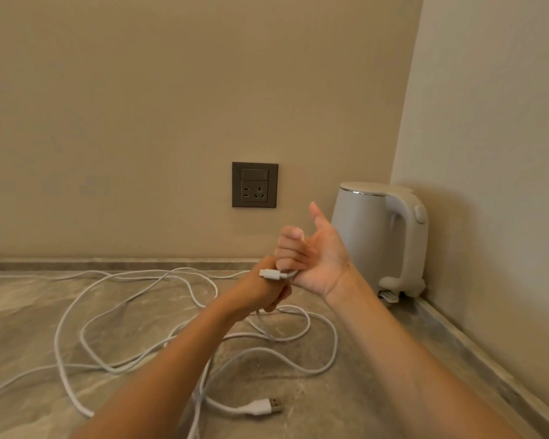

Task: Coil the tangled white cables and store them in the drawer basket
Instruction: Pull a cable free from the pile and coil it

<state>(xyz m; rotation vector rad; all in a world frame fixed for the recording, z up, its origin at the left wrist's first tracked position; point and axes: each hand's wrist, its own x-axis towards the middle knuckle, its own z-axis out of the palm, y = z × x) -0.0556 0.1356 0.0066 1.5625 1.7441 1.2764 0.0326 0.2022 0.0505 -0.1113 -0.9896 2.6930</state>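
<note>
The right grip [311, 258], thumb raised, curls its fingers round one end of the white cables [257, 407], the connector poking out. Just beneath it, the left grip [257, 293] seems closed round the same strand. The rest sprawls in loops from the surface's [19, 318] back edge to its front.

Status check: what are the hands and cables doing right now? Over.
Both busy: right hand grips white cables near small plug end; left hand grips just below. Most length uncoiled, tangled on countertop. Nearby kettle not blocking.
</note>
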